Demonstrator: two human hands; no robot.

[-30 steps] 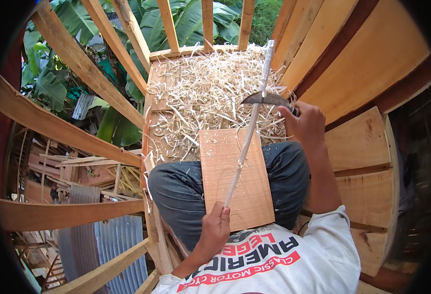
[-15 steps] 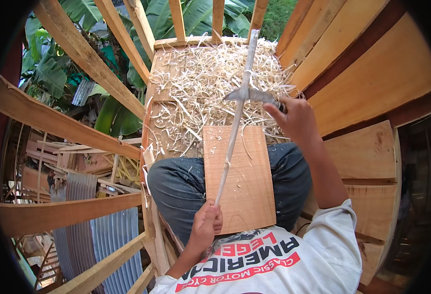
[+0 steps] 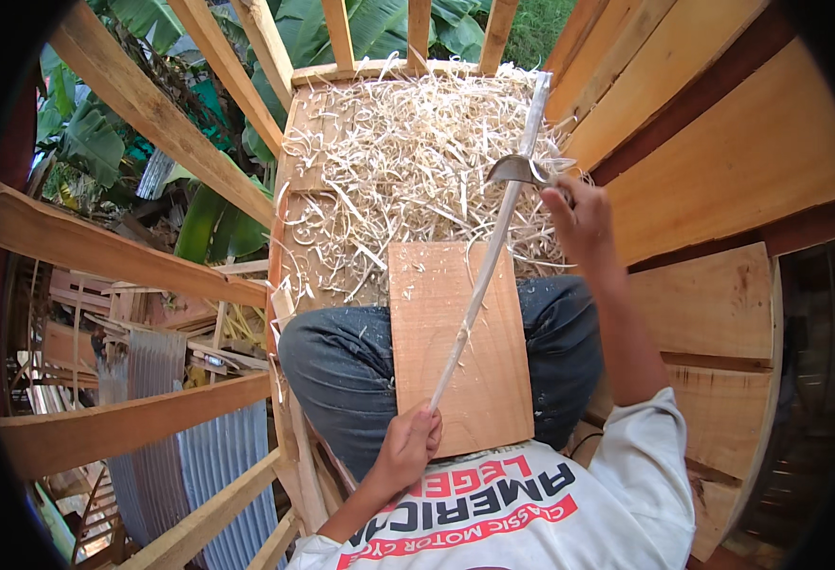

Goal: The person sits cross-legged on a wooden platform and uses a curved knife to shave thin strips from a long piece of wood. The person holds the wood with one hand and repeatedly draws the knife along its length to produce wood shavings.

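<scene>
A long pale strip of wood or bamboo (image 3: 486, 271) runs slantwise from my lap toward the far right. Its near end is gripped in my left hand (image 3: 406, 446), fingers closed, just above my shirt. My right hand (image 3: 584, 223) is closed round the handle of a knife (image 3: 516, 170) with a short, broad, curved blade. That blade lies across the strip near its far part, and a thin curl of shaving shows beside it. Under the strip a flat wooden board (image 3: 432, 356) rests on my thighs.
Pale curled shavings (image 3: 408, 176) cover the plank floor (image 3: 308, 142) ahead of my crossed legs. Wooden slats (image 3: 166, 123) fence the left and far sides; wide planks (image 3: 721, 161) form the right wall. Beyond the slats are banana leaves and corrugated sheets (image 3: 223, 475).
The strip's far end has swung to the right. The knife blade has shifted right and slightly farther away along the strip. My left hand has moved a little to the right, still gripping.
</scene>
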